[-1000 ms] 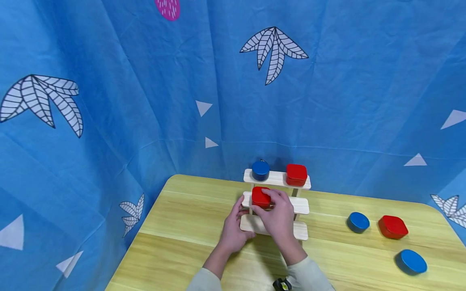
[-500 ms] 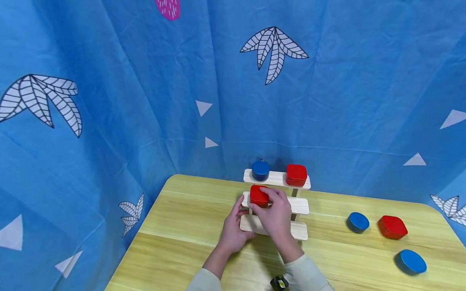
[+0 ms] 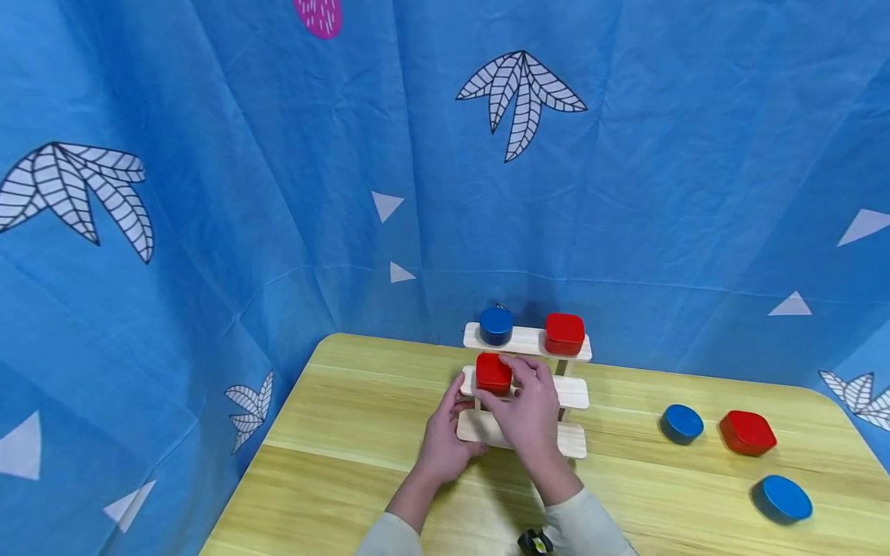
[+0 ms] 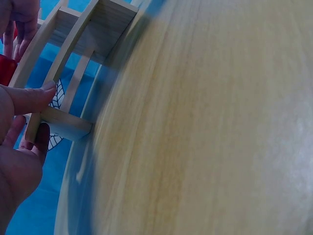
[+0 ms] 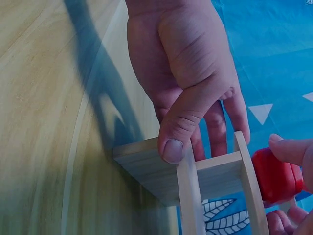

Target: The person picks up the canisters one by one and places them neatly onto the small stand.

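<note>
A small three-tier wooden rack (image 3: 572,392) stands on the table. My left hand (image 3: 443,442) grips its left end, thumb in front and fingers behind; the left wrist view shows the thumb (image 4: 36,98) against the wood. On the left part of the middle tier, my right hand (image 3: 531,409) pinches a red squarish tin (image 3: 492,373) between thumb and fingers. In the right wrist view that red tin (image 5: 275,177) sits against the tier's board. A round blue tin (image 3: 497,326) and another red squarish tin (image 3: 565,333) stand on the top tier.
To the right on the wooden table (image 3: 348,432) lie a round blue tin (image 3: 681,424), a red squarish tin (image 3: 748,432) and a larger-looking round blue tin (image 3: 782,499). A blue patterned cloth (image 3: 487,232) hangs behind and left of the table.
My right hand has shifted the red tin slightly left along the middle tier, mostly in the first half second. My left hand keeps its grip on the rack.
</note>
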### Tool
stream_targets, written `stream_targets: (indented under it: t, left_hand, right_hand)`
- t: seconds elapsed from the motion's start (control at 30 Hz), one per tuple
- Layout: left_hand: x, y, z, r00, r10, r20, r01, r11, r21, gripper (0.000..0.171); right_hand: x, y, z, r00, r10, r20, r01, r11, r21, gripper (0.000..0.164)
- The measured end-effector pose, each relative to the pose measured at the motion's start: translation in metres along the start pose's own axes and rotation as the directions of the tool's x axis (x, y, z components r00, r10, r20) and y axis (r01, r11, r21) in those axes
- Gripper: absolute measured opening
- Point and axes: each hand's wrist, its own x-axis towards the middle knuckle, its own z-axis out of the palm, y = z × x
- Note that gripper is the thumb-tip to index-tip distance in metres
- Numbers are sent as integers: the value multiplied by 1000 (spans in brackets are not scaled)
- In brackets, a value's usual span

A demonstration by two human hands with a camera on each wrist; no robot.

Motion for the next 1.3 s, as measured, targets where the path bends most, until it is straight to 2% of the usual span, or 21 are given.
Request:
stream_targets:
  t: [0.03,0.13,0.2,0.27,0.4,0.63,0.83,1.3]
  left_hand:
    - [0,1,0,1000,-5,1,5,1000,-4,123]
    - [-4,18,-2,1000,-14,9,14,1000,-19,118]
    - [-4,21,-2,1000,-19,12,20,1000,-24,117]
    - [-4,20,-2,1000,-17,11,17,1000,-26,118]
    - [-1,2,0,1000,-9,4,9,999,-34,124]
    - [-1,0,0,1000,-15,-4,14,999,-45,124]
    - [-1,2,0,1000,-25,2,25,998,-63,125]
    - [-1,3,3,998,-54,-13,54,998,-34,126]
  right_hand:
    - [0,0,-1,1000,0,-2,0,1000,7,64]
    - [-2,1,-4,1000,3,-9,-2,999,34,63]
    - [-4,3,-6,1000,-3,-18,4,999,46,63]
    - [-6,5,-7,1000,-6,-23,8,998,61,61]
    - [-10,8,-13,1000,5,-17,-4,996,90,61]
    - [-16,18,-22,999,32,-18,-30,995,92,64]
    - [-21,28,-32,997,64,-53,-58,993,104,65]
    - [-26,43,-53,984,75,-159,-61,994,95,61]
